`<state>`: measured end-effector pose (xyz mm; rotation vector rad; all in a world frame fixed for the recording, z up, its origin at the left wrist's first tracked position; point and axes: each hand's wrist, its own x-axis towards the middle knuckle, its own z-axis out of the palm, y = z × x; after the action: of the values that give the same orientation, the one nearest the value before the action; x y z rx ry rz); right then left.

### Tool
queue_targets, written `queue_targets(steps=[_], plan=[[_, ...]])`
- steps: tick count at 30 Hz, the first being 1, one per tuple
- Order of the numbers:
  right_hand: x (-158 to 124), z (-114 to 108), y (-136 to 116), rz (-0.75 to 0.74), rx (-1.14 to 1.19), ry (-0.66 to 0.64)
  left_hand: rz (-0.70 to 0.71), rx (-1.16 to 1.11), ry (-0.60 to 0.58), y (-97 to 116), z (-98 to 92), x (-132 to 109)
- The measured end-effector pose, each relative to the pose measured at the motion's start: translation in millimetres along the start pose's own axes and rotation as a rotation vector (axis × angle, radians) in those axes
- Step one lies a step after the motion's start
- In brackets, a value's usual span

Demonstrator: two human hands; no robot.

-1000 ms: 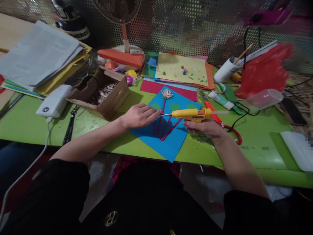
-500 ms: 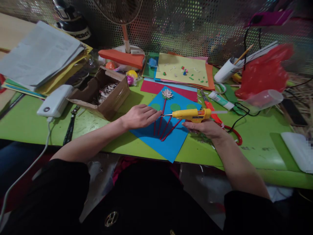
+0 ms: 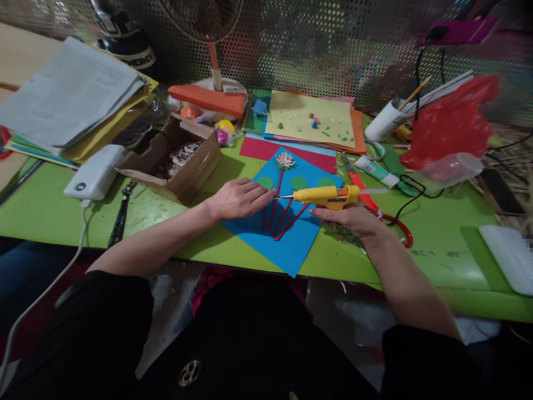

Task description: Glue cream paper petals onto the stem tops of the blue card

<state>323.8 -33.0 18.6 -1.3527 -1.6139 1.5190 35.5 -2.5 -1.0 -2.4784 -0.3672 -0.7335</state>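
Observation:
My right hand [image 3: 347,215] is wrapped round a yellow glue gun [image 3: 325,195], with a clear glue stick poking from its back. Its metal nozzle points left and meets the fingertips of my left hand [image 3: 245,198], which pinch something small and pale that I cannot make out. Both hang over a blue sheet of paper [image 3: 287,258]. On the sheet are dark red stems [image 3: 287,221], green paper circles [image 3: 298,183] and one pale petalled flower [image 3: 285,160] atop the longest stem.
An open cardboard box [image 3: 183,172] of pale slivers stands left. Behind lies a yellow sheet [image 3: 308,111] with small coloured bits. Red-handled scissors [image 3: 361,186], a glue tube [image 3: 377,171] and a red plastic bag [image 3: 452,122] are right. A white power bank [image 3: 95,172] trails a cable.

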Motion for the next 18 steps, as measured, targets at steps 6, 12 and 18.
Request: queue_targets(steps=[6,12,18], plan=[[-0.8,-0.1,0.4,-0.004,0.0,-0.001,-0.008,-0.01,-0.044,0.1,-0.8,-0.5],[-1.2,-0.2,1.2,0.01,-0.01,-0.013,-0.039,-0.042,-0.095,0.4,-0.4,-3.0],[-1.8,-0.2,1.2,0.01,-0.001,0.005,0.006,0.001,-0.009,0.4,-1.8,0.9]])
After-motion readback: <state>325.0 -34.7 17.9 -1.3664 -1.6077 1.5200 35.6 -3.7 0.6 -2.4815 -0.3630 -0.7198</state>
